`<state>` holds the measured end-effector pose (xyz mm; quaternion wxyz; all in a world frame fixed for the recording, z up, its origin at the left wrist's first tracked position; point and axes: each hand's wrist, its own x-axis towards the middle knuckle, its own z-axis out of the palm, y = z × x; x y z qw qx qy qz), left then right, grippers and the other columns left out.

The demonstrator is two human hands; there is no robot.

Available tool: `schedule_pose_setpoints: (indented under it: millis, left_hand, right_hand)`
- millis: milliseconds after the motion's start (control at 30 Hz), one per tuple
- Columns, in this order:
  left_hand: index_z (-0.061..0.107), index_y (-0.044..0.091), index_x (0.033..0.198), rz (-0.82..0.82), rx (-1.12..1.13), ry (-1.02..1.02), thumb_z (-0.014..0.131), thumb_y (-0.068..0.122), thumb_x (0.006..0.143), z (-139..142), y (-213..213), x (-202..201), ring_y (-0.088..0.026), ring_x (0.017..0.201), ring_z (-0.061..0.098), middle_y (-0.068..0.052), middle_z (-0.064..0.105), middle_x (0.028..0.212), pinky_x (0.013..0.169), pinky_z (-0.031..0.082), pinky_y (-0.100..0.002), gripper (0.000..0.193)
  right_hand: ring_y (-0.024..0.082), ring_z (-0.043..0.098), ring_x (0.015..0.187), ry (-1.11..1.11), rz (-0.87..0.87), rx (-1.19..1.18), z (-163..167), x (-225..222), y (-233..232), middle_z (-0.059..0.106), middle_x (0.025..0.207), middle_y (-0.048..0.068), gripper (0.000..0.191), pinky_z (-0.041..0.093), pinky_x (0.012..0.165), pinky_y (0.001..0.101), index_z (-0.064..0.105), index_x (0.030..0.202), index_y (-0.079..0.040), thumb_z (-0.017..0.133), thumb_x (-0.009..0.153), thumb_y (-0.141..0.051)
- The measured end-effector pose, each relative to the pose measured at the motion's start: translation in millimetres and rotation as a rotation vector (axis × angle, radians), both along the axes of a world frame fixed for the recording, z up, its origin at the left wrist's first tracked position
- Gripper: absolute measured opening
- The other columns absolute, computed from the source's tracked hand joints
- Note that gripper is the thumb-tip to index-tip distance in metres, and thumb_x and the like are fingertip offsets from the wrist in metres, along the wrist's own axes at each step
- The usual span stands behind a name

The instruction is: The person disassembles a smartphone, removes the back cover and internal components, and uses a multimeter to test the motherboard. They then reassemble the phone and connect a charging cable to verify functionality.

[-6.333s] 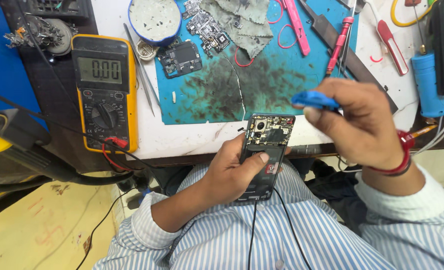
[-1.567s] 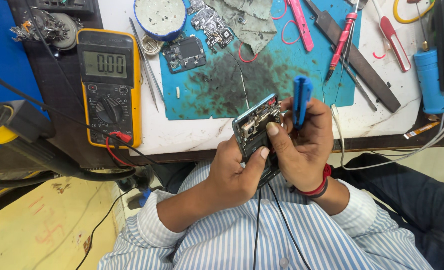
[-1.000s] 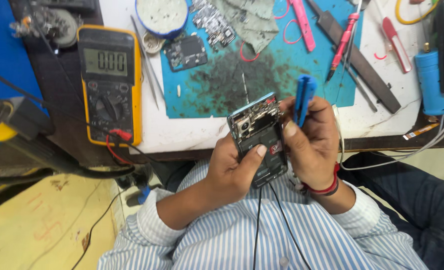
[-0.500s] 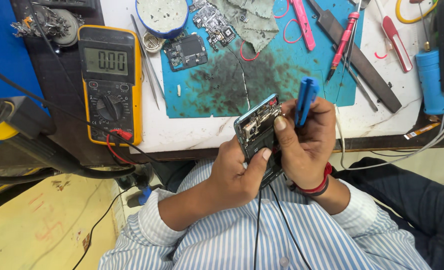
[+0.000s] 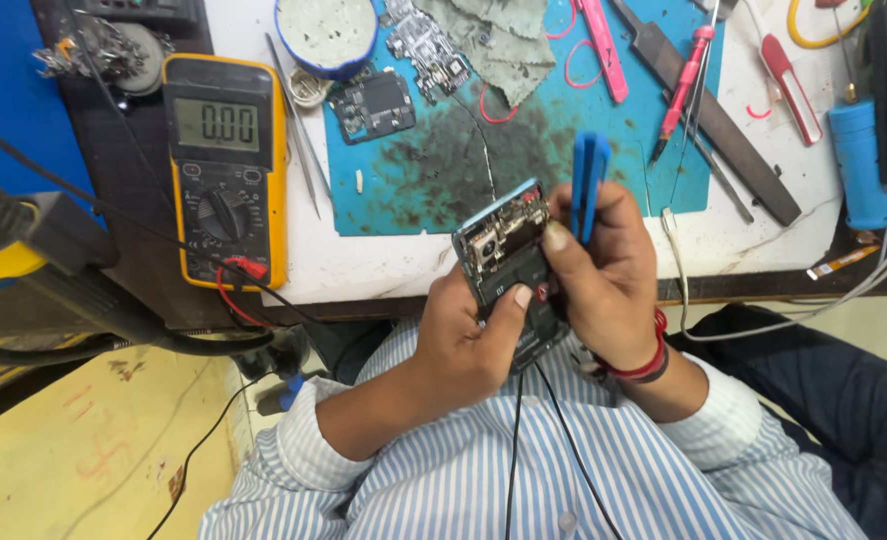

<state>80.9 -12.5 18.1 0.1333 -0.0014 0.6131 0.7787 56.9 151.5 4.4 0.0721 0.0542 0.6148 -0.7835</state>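
An opened phone (image 5: pixel 504 250) with its back cover off and its circuit board showing is tilted up in front of my chest. My left hand (image 5: pixel 469 335) grips it from below, thumb on its lower half. My right hand (image 5: pixel 604 270) rests against the phone's right side, thumb pressing on the upper board. Blue tweezers (image 5: pixel 589 185) stand upright between the fingers of that same hand. Two thin black cables hang down from under the phone.
A yellow multimeter (image 5: pixel 226 165) lies at the left with red and black leads. A stained blue work mat (image 5: pixel 434 170) carries loose circuit boards (image 5: pixel 374 100), a grey cloth and pink tools. A red screwdriver (image 5: pixel 684 75), a file and a blue-handled tool (image 5: pixel 859 160) lie at the right.
My right hand came in from the right with the blue tweezers and settled against the phone. The phone has been tilted slightly between the last frames.
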Motion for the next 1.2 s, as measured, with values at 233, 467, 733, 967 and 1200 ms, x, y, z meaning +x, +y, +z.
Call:
schedule_pose_setpoints:
  millis: [233,467,733,967,1200]
  left_hand:
    - [0.065,-0.002,0.113,0.001,-0.051,0.053,0.055,0.003,0.103,0.6,-1.4,0.4,-0.01,0.077,0.062,-0.006,0.067,0.086,0.071,0.053,-0.027,0.015]
    - [0.058,-0.002,0.124,0.033,-0.096,0.11,0.057,0.003,0.101,0.8,2.9,3.9,-0.021,0.084,0.076,-0.012,0.073,0.095,0.075,0.059,-0.033,0.024]
    - [0.055,-0.002,0.127,0.038,-0.181,0.3,0.057,0.001,0.1,3.1,0.8,4.3,-0.028,0.082,0.074,-0.015,0.071,0.095,0.072,0.058,-0.035,0.027]
    - [0.061,-0.002,0.121,-0.03,-0.186,0.087,0.058,0.002,0.097,1.0,-2.8,1.5,-0.022,0.077,0.076,-0.012,0.072,0.087,0.07,0.058,-0.033,0.025]
    - [0.063,-0.001,0.119,0.012,-0.073,0.119,0.055,0.002,0.103,3.8,-4.0,2.6,-0.015,0.087,0.071,-0.009,0.072,0.098,0.079,0.058,-0.029,0.018]
  right_hand:
    - [0.008,0.056,0.099,0.085,-0.006,0.026,-3.8,0.7,1.9,0.061,0.116,0.006,0.026,0.046,0.089,0.0215,0.057,0.129,-0.004,0.068,0.106,-0.003]
    - [0.005,0.055,0.088,0.106,-0.019,0.075,-0.1,3.3,-4.1,0.061,0.114,0.006,0.029,0.047,0.08,0.0196,0.052,0.129,-0.005,0.068,0.106,0.001]
    - [0.004,0.051,0.088,0.075,0.033,0.003,11.5,1.6,-4.4,0.056,0.116,0.006,0.037,0.045,0.085,0.021,0.044,0.134,-0.009,0.067,0.106,0.001]
    - [0.011,0.055,0.104,-0.022,0.102,0.031,2.7,-2.7,3.3,0.056,0.118,0.006,0.028,0.047,0.092,0.0264,0.046,0.125,-0.008,0.065,0.105,-0.002]
    - [0.013,0.059,0.108,0.011,0.051,-0.059,-6.7,0.7,16.9,0.064,0.121,0.009,0.023,0.047,0.099,0.0284,0.057,0.126,-0.005,0.068,0.106,-0.006]
